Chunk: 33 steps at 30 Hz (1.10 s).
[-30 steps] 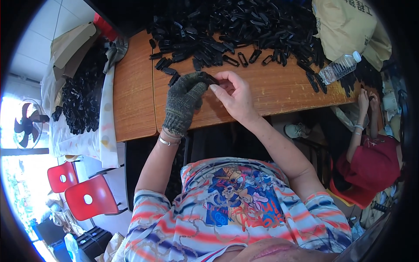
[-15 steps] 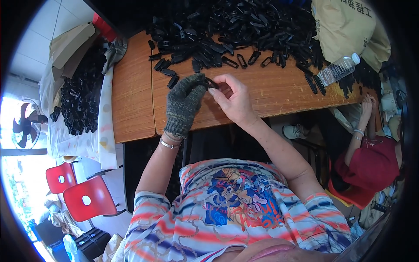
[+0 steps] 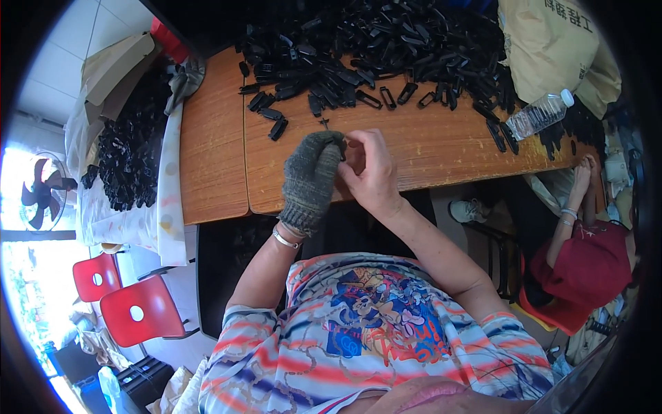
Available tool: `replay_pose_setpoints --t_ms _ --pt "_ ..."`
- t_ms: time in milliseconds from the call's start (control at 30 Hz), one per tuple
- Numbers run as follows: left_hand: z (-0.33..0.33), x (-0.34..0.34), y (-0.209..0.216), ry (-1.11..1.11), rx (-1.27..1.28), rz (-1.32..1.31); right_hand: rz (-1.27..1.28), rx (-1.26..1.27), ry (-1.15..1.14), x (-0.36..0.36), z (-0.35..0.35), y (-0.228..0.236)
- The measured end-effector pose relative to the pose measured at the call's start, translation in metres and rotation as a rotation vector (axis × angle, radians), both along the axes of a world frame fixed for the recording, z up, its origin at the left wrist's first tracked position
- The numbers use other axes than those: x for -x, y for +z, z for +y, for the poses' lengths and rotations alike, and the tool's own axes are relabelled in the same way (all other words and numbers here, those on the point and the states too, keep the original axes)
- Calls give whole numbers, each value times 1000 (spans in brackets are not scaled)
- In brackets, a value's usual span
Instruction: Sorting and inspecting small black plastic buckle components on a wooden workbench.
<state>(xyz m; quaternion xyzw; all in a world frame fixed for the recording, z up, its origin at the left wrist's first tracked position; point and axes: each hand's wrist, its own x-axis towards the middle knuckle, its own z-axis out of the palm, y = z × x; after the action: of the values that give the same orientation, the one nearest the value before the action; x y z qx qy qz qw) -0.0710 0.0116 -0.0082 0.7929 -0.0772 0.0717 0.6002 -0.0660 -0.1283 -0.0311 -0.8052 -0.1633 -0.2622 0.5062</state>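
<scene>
My left hand (image 3: 310,176), in a dark grey knitted glove, is closed around a small black plastic part, mostly hidden by the fingers. Bare and pressed up against it, my right hand (image 3: 372,169) has its thumb and fingers curled in a pinch at the same part. Both hands are just above the near edge of the wooden table (image 3: 276,155). A thin dark scrap (image 3: 324,123) shows just beyond the glove's fingertips; whether it lies on the table or sticks out of the hand I cannot tell. Beyond my hands spreads a heap of black plastic parts (image 3: 386,52), several of them oblong frames.
At the right lie a clear plastic bottle (image 3: 539,116) and a tan sack (image 3: 545,48). A lined box of black parts (image 3: 131,155) stands left. Red chairs (image 3: 141,312) and a fan (image 3: 45,194) are farther left. A co-worker in dark red (image 3: 586,265) sits right.
Both hands have come a little nearer to me, the left also shifting right. The black part, partly visible between the fingers before, is now almost covered. The dark scrap shows beyond the glove.
</scene>
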Motion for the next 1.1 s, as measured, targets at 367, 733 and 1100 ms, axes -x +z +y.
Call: replay_pose_setpoints --t_ms 367,733,1100 --pt "40 9 -2 -171 347 269 412 -40 326 19 29 2" --pt "121 91 -3 267 411 443 373 650 70 -71 13 9" --pt "155 134 -26 318 183 437 404 827 93 -101 20 11"
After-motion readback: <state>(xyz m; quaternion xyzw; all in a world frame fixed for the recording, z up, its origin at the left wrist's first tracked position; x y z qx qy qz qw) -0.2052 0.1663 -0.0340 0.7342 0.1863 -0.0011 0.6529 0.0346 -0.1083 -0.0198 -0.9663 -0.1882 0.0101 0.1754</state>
